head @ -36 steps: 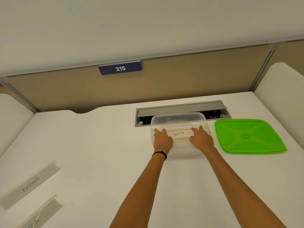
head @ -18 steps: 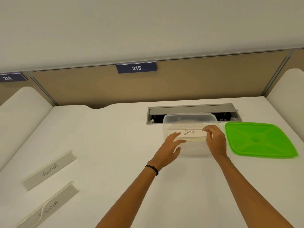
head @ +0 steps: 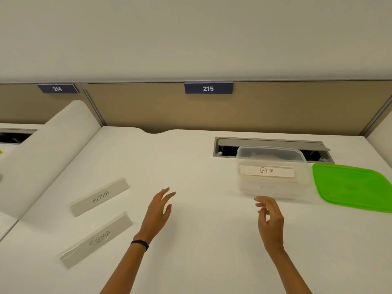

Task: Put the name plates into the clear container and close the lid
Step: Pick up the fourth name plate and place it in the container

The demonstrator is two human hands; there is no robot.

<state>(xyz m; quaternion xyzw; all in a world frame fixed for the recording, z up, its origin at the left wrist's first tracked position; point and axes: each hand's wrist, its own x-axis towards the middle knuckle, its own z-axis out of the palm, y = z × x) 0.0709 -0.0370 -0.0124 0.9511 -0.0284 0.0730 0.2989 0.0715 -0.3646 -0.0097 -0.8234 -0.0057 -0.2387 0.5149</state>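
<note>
While both arms reach forward over the white desk, I see nothing held in either hand. My left hand hovers mid-desk, palm turned inward, fingers extended and loosely spread, pointing up and to the right; a dark band circles that wrist. My right hand sits just in front of the clear container, apart from it, fingers half curled and relaxed, thumb side toward the left, gripping nothing.

That container stands at the back right of the desk, in front of the grey cable hatch, its top uncovered. Inside it I can read one name plate marked GAMA, lying across the width with its lettering toward me; a pale strip shows just under it, but I cannot tell whether that is another plate. Just to the right lies the green lid, flat on the desk beside the container, not on it.

Over on the left, two name plates lie on the desk: ALPHA farther back and SIGMA nearer me, both angled the same way, well apart from the container. My left hand is between them and the container, closer to the plates. On the divider behind, number tags 215 and 214.
</note>
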